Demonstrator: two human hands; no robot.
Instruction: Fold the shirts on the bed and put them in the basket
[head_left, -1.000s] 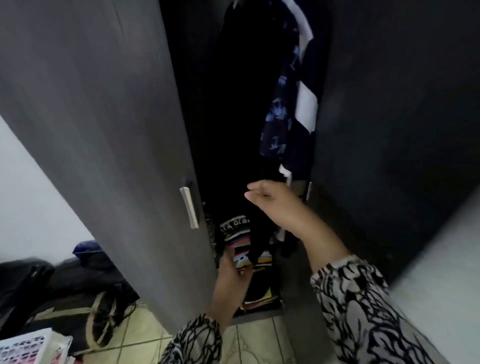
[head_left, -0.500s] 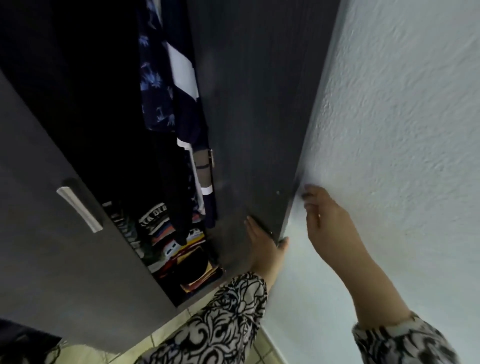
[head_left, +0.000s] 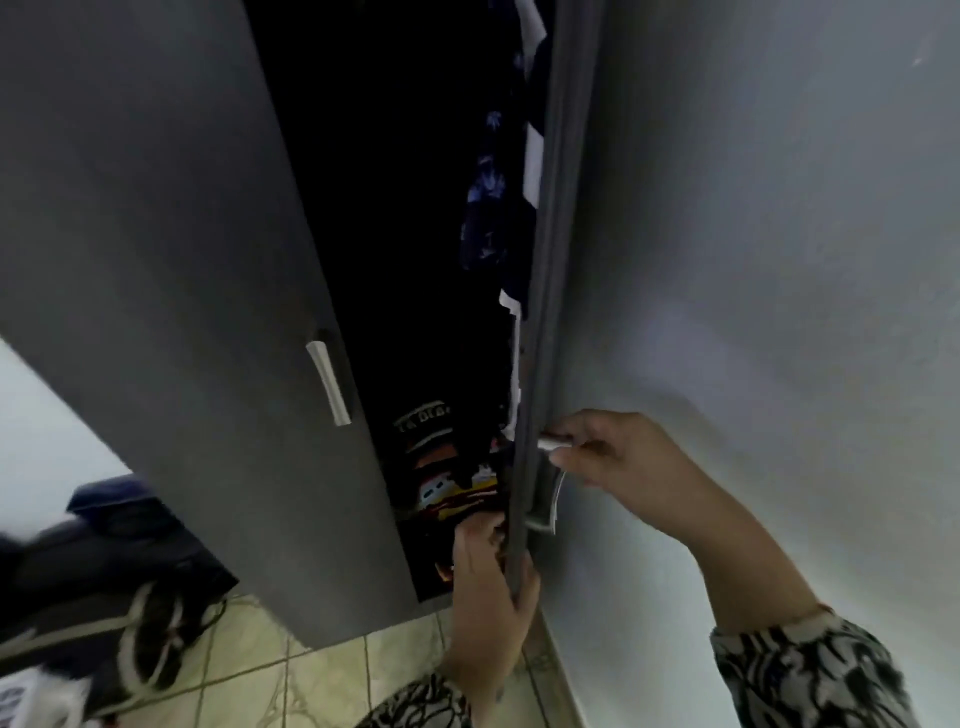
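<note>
I stand at an open grey wardrobe. Its right door (head_left: 551, 218) is seen edge-on against the white wall (head_left: 779, 260). My right hand (head_left: 626, 467) grips the silver handle (head_left: 549, 512) on that door's outer side. My left hand (head_left: 488, 587) is curled round the door's lower edge. Folded patterned shirts (head_left: 447, 467) are stacked in the dark bottom of the wardrobe, and dark blue clothes (head_left: 488, 218) hang above them. A corner of the white basket (head_left: 23, 696) shows at the bottom left. The bed is out of view.
The wardrobe's left door (head_left: 156, 260) with its silver handle (head_left: 328, 382) stands open to my left. Dark bags or cloth (head_left: 98, 556) lie on the tiled floor (head_left: 291, 675) beside it.
The right door has swung until it is edge-on to me. My right hand moved from the door's edge at the wall onto its handle. My left hand shifted from the door's face to its edge.
</note>
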